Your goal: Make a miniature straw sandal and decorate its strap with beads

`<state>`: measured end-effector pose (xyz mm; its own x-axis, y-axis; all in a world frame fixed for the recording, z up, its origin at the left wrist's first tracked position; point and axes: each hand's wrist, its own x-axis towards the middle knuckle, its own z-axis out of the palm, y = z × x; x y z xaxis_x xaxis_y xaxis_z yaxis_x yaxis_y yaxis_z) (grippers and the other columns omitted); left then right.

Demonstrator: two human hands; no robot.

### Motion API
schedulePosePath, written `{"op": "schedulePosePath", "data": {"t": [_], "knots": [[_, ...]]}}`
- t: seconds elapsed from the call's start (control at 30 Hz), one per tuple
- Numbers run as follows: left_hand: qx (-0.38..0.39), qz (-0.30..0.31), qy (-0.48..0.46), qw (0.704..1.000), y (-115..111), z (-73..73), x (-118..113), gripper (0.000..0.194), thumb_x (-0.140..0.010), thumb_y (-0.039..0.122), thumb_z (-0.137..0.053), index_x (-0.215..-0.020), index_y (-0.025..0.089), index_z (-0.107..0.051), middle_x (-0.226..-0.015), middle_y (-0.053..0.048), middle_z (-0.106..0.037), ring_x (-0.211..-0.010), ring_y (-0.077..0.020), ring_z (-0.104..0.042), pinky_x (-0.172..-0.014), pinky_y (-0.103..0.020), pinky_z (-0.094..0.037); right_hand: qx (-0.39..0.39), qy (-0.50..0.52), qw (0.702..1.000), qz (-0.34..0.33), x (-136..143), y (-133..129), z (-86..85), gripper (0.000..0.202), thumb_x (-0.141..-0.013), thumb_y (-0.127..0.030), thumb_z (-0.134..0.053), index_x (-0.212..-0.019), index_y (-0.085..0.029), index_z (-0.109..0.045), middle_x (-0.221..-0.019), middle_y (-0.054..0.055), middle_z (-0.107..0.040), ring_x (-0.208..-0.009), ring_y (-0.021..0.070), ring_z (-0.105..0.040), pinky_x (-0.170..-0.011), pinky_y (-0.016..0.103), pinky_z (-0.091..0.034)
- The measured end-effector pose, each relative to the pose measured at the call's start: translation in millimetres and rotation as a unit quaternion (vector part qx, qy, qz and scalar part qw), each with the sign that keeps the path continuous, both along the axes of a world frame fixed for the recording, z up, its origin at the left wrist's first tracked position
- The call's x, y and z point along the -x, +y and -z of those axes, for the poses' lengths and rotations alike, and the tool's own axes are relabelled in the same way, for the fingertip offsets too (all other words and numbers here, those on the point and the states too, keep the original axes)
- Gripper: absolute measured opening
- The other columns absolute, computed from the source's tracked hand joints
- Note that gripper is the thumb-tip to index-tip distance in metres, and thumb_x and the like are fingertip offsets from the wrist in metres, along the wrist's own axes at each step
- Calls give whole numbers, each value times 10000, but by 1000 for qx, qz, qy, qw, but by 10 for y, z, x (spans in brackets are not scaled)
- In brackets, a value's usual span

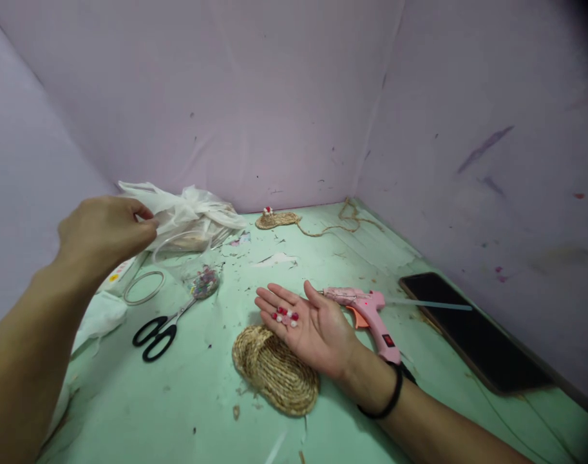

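Observation:
My right hand (317, 325) lies palm up with its fingers stretched out. Several small red and white beads (284, 316) rest on the palm and fingers. Below and partly behind it is a small slipper-shaped piece of coiled straw cord (277, 374) on the table. My left hand (110, 225) is raised at the left, thumb and fingertips pinched together; what they hold, if anything, I cannot make out. Beyond those fingertips is a white plastic bag (197, 209). A clear bag of multicoloured beads (204, 281) lies lower, touching the scissors' blades.
Black-handled scissors (161, 335) and a ring (143, 288) lie left. A pink glue gun (371, 316) with a glue stick sits beside my right hand, near a dark phone (477, 335). At the back is another straw slipper (277, 220) with beads and trailing cord (322, 231).

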<state>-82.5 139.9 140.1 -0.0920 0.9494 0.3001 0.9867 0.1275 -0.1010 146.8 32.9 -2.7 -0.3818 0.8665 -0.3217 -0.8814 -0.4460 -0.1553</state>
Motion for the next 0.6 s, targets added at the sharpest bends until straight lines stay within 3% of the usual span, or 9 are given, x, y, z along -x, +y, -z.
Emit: {"op": "schedulePosePath", "data": {"t": [0.13,0.3,0.43,0.6], "knots": [[17,43,28,999,-19,40,5,378,-818,429,-363,-987,196,-608,-877,-63,-571,-683,-188,-420,-577,-297,-328,1,-4,1000,1,-6,3,-1,522,-956,-394,-280,-1287,-4,-386,-1240,224,-538,-1152,286,-538,-880,367,-487],[44,46,10,998,-16,69,0,344,-795,405,-410,-959,196,-629,-834,-47,-575,-705,-194,-436,-539,-252,-295,-2,-9,1000,-2,0,-4,3,510,-957,-396,-277,-1273,-15,-401,-1209,214,-566,-1125,267,-562,-871,356,-492],[56,93,-10,994,12,131,17,319,-771,422,-448,-872,189,-642,-738,-29,-577,-687,-194,-459,-573,-261,-310,-5,-8,1000,-5,-1,-7,8,508,-958,-392,-275,-1272,-13,-399,-1200,211,-574,-1123,274,-562,-878,362,-487],[67,107,-6,992,55,207,66,304,-750,400,-475,-843,180,-664,-717,-39,-575,-666,-197,-454,-603,-288,-310,-6,-5,1000,-1,-4,-10,-3,510,-954,-391,-292,-1277,-12,-404,-1218,205,-565,-1136,282,-551,-892,365,-479]]}}
